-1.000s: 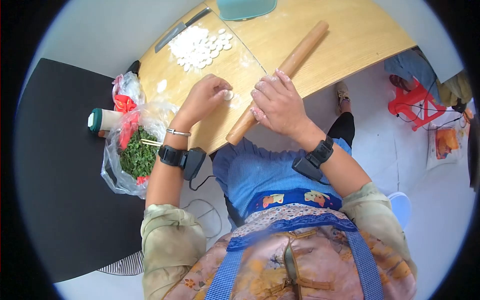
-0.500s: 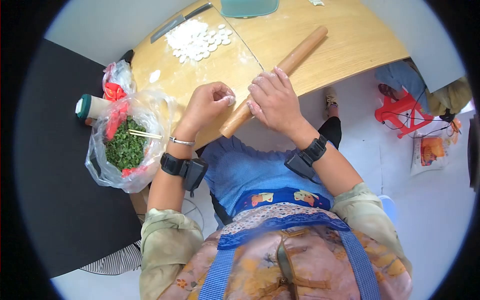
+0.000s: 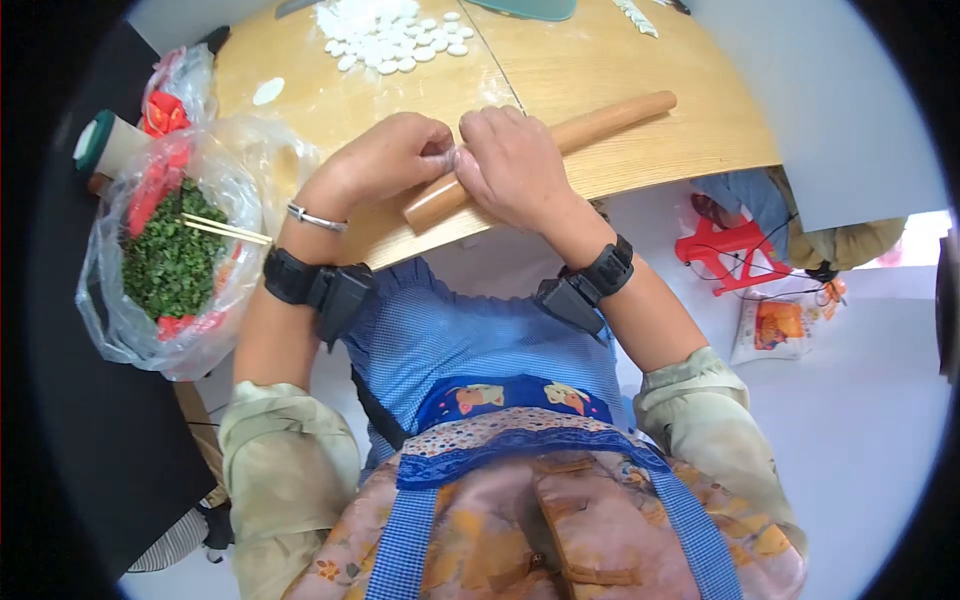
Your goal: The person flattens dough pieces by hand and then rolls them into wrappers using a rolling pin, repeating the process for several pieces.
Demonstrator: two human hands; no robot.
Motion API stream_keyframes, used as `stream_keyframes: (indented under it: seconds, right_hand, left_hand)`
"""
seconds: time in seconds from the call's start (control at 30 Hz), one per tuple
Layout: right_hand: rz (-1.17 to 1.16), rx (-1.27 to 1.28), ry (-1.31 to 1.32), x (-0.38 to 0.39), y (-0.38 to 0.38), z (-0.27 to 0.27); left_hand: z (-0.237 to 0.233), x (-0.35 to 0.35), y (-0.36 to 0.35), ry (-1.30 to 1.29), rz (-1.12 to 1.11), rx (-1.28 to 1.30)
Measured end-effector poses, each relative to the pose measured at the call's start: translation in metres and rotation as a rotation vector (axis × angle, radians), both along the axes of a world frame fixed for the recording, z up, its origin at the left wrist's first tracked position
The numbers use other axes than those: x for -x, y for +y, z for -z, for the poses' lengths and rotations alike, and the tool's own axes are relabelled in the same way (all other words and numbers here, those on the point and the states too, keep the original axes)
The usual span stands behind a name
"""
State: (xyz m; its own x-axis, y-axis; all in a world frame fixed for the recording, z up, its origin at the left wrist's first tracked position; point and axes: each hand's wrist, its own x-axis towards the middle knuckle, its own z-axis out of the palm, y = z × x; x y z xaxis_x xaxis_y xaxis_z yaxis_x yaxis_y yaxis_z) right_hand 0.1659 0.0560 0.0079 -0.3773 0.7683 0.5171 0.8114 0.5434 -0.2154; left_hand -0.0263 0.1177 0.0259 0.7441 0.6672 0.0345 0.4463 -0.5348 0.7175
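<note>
A wooden rolling pin lies slantwise near the table's front edge. My right hand is closed over its middle, palm down, with flour on the fingers. Just left of it, my left hand is curled in a pinch beside the pin, its fingertips nearly meeting my right thumb. Whatever those fingers hold, if anything, is hidden. Farther back sits a cluster of small floured dough pieces. A single flattened dough round lies to their left.
On the left stands a plastic bag of chopped greens with chopsticks in it. A knife and a green container are at the back of the wooden table. A red stool is on the floor at right.
Both hands have drawn closer together over the rolling pin, which now lies at a flatter angle. The camera view has shifted, so the dough pieces appear higher in the picture.
</note>
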Motion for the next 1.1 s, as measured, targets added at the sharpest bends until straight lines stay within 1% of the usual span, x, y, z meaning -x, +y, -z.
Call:
stream_keyframes:
  seconds: [0.03, 0.07, 0.13, 0.17, 0.2, 0.27, 0.33, 0.4, 0.53, 0.6, 0.63, 0.7, 0.73, 0.8, 0.93, 1.0, 1.03, 1.1]
  right_hand:
    - [-0.005, 0.015, -0.025, 0.002, 0.003, 0.0]
    - [0.006, 0.015, -0.029, 0.003, 0.009, 0.0]
    - [0.015, 0.033, -0.055, 0.004, 0.019, 0.002]
    - [-0.012, -0.022, -0.065, 0.004, 0.025, 0.002]
    - [-0.04, -0.079, -0.073, 0.004, 0.031, 0.003]
    - [-0.035, -0.047, -0.082, 0.007, 0.04, 0.003]
    - [-0.037, -0.024, -0.084, 0.007, 0.041, 0.002]
    - [-0.033, 0.026, -0.079, 0.005, 0.035, -0.001]
    - [-0.019, 0.007, -0.094, -0.007, -0.01, 0.0]
    - [-0.018, -0.009, -0.091, -0.014, -0.03, 0.002]
    - [-0.014, 0.022, -0.08, -0.016, -0.037, 0.002]
    - [0.003, 0.017, -0.075, -0.017, -0.044, 0.002]
    - [0.015, 0.007, -0.072, -0.017, -0.045, 0.003]
    - [0.036, 0.007, -0.071, -0.015, -0.043, 0.005]
    - [0.089, 0.021, -0.08, -0.008, -0.027, 0.001]
    - [0.085, 0.021, -0.071, -0.004, -0.013, 0.0]
    - [0.082, 0.019, -0.058, -0.002, -0.005, 0.0]
    - [0.07, 0.0, -0.034, 0.002, 0.013, 0.004]
  left_hand:
    - [-0.003, 0.002, 0.0, 0.046, 0.0, 0.029]
    - [0.001, 0.006, 0.002, 0.023, -0.004, 0.043]
    - [0.009, 0.009, 0.007, -0.025, 0.058, 0.022]
    - [0.011, 0.009, 0.009, -0.041, 0.082, -0.029]
    - [0.014, 0.009, 0.01, -0.061, 0.077, -0.018]
    - [0.018, 0.009, 0.01, -0.099, 0.062, -0.098]
    - [0.019, 0.01, 0.012, -0.14, 0.073, -0.094]
    - [0.012, 0.011, 0.012, -0.057, 0.062, -0.029]
    - [0.01, 0.01, 0.002, -0.095, 0.06, 0.064]
    - [0.01, 0.007, 0.0, -0.056, 0.048, 0.024]
    - [0.01, 0.005, -0.003, -0.054, 0.051, 0.03]
    - [0.012, 0.003, -0.005, -0.13, 0.009, -0.057]
    - [0.013, 0.002, -0.005, -0.125, 0.013, -0.056]
    - [0.019, -0.001, -0.006, -0.275, -0.073, 0.02]
    - [0.012, 0.001, -0.008, -0.187, -0.061, -0.006]
    - [0.0, 0.0, -0.01, -0.089, -0.156, 0.332]
    - [0.003, 0.001, -0.008, -0.089, -0.158, 0.335]
    - [0.01, 0.005, 0.0, -0.133, -0.039, 0.169]
